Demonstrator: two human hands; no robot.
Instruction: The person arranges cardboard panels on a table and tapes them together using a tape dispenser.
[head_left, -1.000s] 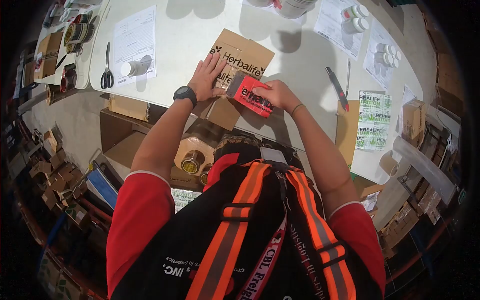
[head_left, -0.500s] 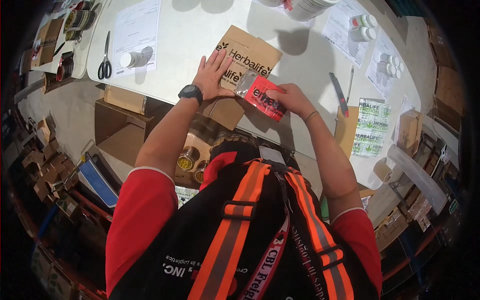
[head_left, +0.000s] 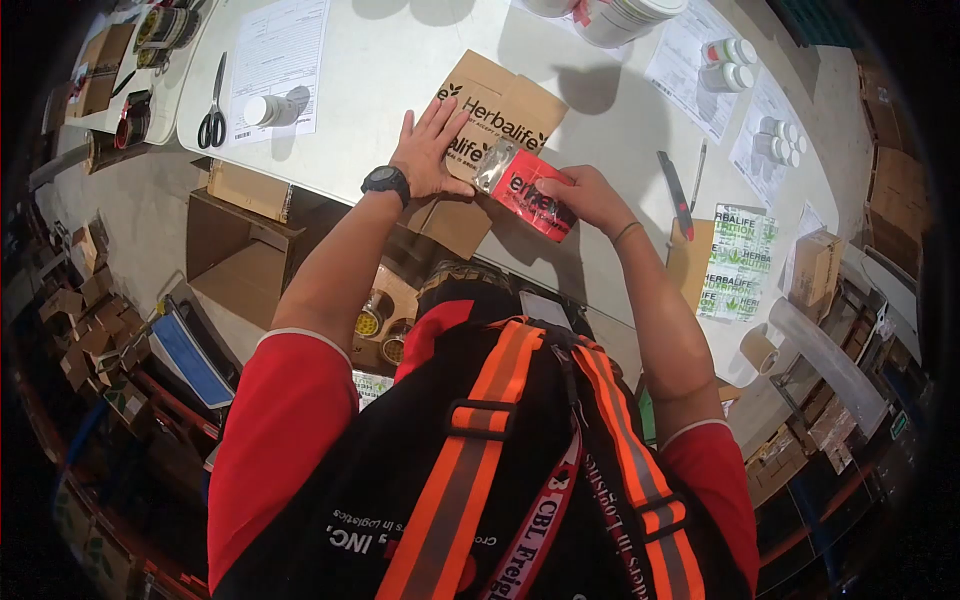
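Observation:
A small brown cardboard box lies on the white table, with strips of black-printed Herbalife tape across it. My left hand rests flat on its left side, fingers spread and thumb pointing toward the middle. In my right hand is a red tape dispenser, gripped from the right. Printed tape stretches over its red body, and its shiny front end meets the box near my left thumb. The contact between tape and cardboard is too small to make out.
Scissors and a white bottle on a paper sheet are at left. At right lie a utility knife, a pen, a Herbalife-printed packet and several white bottles on papers. A large white tub stands at the back.

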